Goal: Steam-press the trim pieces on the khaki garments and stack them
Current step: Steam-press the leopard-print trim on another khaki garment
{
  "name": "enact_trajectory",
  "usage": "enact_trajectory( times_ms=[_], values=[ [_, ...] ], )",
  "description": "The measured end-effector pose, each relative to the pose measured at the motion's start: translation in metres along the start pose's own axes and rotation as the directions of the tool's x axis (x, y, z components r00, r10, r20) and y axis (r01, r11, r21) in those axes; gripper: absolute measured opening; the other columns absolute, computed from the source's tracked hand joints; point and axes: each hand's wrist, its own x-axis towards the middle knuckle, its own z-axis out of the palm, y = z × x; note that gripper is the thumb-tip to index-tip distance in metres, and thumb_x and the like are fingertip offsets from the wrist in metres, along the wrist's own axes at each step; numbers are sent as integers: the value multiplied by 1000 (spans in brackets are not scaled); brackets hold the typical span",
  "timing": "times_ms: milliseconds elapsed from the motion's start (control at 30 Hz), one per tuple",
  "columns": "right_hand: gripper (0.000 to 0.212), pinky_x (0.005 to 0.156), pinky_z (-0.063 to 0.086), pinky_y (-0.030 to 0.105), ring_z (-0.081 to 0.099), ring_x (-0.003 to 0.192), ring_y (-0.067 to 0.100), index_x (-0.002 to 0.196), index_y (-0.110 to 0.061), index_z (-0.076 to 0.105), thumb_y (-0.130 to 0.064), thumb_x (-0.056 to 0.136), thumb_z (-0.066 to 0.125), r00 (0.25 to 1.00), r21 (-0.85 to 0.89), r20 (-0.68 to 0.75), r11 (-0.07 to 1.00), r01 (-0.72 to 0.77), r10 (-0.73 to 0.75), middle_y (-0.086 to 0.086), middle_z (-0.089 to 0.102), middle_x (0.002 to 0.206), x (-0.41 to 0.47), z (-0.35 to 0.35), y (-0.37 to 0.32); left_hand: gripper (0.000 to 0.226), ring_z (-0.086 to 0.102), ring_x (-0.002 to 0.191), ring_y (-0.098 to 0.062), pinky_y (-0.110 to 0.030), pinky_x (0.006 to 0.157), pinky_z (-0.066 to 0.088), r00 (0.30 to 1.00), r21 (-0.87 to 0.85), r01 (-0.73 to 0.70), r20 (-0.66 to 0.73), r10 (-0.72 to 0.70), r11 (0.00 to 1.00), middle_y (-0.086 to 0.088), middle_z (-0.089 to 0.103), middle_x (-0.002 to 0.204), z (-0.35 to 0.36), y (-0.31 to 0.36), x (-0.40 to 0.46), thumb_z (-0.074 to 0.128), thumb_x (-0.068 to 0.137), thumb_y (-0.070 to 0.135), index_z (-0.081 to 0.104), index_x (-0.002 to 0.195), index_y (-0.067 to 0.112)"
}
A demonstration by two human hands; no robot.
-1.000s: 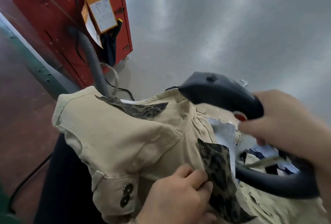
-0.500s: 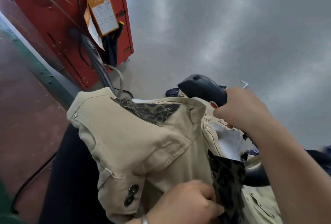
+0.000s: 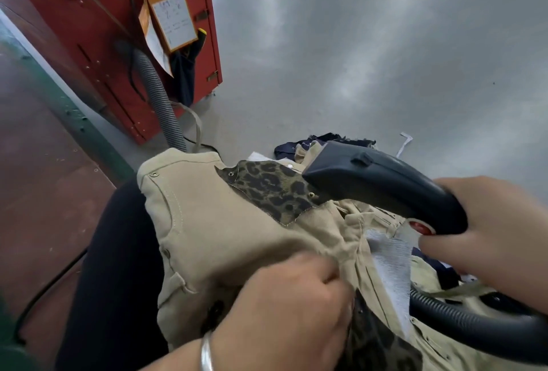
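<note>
- We had the khaki garment (image 3: 237, 240) draped over a dark padded form (image 3: 118, 267), leopard-print trim piece (image 3: 267, 190) on top, facing up.
- Right hand (image 3: 489, 237) was wrapped round the steamer (image 3: 385, 190) handle, thumb near the red button (image 3: 419, 227); nozzle end sat on or just above the trim's right edge, contact not resolvable.
- Left hand (image 3: 284, 308) was bunching khaki cloth below the trim, fingers curled into the fabric, pulling it taut.
- Our read on the step: pressing this trim, not stacking yet.
- The next move probably called for steam across the patch with the cloth kept tight and left-hand fingers away from the nozzle.
- More khaki and navy pieces (image 3: 320, 145) lay heaped behind the steamer; its hose (image 3: 474, 326) looped low right.
</note>
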Motion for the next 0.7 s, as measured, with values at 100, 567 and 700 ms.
enact_trajectory(
  times_ms=[100, 567, 700],
  values=[
    [48, 44, 47, 37, 58, 47, 6, 86, -60, 51, -36, 46, 62, 999, 8, -37, 1000, 26, -26, -25, 60, 56, -4, 3, 1, 24, 65, 85, -22, -31, 64, 53, 986, -249, -139, 58, 159, 959, -1, 69, 93, 30, 68, 11, 55, 79, 33, 73, 84, 18],
    [17, 46, 28, 21, 46, 56, 11, 72, -24, 44, -19, 74, 60, 991, -253, 30, 958, 133, -130, -5, 50, 68, 80, 37, -68, 66, 66, 100, -7, -15, 65, 52, 959, -162, -90, 253, 129, 983, 11, 70, 110, 58, 72, 3, 56, 46, 66, 74, 100, 32],
    [12, 50, 39, 23, 55, 57, 18, 75, -18, 51, -14, 80, 61, 994, -149, -17, 983, 104, -108, 2, 53, 67, 117, 39, -78, 44, 66, 96, -9, -16, 59, 52, 970, -192, -111, 192, 148, 975, 12, 69, 106, 55, 80, 1, 57, 66, 58, 73, 98, 31]
  ],
)
